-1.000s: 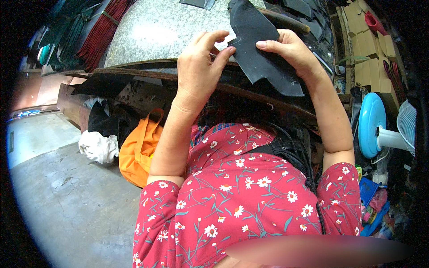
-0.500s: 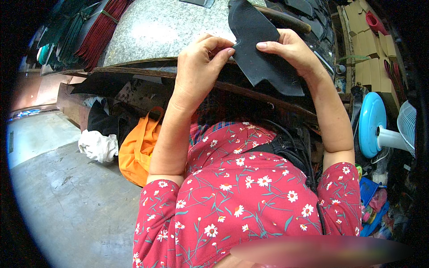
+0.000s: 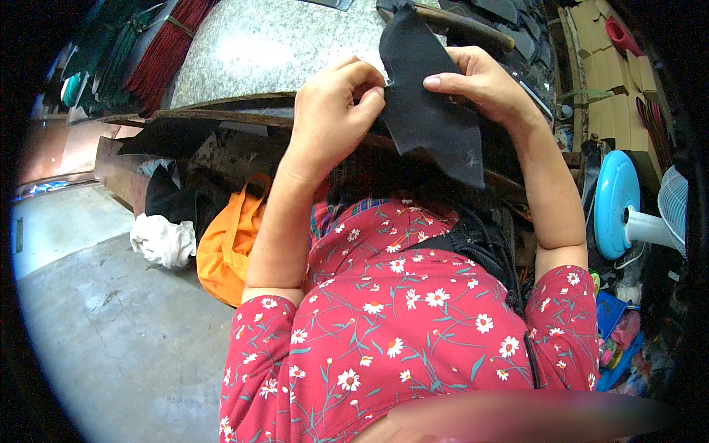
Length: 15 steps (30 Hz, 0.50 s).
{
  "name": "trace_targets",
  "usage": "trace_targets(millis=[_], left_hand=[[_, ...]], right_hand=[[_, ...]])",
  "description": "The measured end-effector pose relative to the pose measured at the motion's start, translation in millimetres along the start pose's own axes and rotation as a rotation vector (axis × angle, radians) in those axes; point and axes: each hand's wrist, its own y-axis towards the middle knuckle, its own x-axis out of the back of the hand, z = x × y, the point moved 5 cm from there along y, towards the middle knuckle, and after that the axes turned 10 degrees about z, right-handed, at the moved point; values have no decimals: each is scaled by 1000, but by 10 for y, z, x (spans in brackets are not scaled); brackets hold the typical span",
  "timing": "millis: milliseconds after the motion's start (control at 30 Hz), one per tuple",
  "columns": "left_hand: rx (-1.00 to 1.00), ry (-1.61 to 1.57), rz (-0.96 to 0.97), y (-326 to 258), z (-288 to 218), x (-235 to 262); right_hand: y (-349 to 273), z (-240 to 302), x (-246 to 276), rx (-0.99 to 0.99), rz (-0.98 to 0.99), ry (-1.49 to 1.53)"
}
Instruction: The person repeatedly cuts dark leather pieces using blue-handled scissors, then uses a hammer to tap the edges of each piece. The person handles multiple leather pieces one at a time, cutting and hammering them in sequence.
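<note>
Two hands, seemingly one black piece point(image 3: 425, 111)

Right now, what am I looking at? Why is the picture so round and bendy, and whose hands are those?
The picture comes from a small camera worn on a person's head, looking down. Its wide lens bends straight edges, so everything looks round. The two bare arms coming up from the bottom belong to that person, who wears a red flowered shirt. The left hand pinches the edge of a black piece of fabric, and the right hand grips it from the other side. Behind them is a speckled grey stone slab, their work surface. On the floor lie an orange bag and a white cloth. A blue and white fan stands at the right.
</note>
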Motion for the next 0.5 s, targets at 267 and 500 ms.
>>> trace_targets(millis=[267,500], left_hand=[[-172,254,-217,32,-172,0],[-171,168,-273,69,-109,-64]], right_hand=[[6,-47,-29,83,-26,122],[47,-84,-52,133,-47,117]])
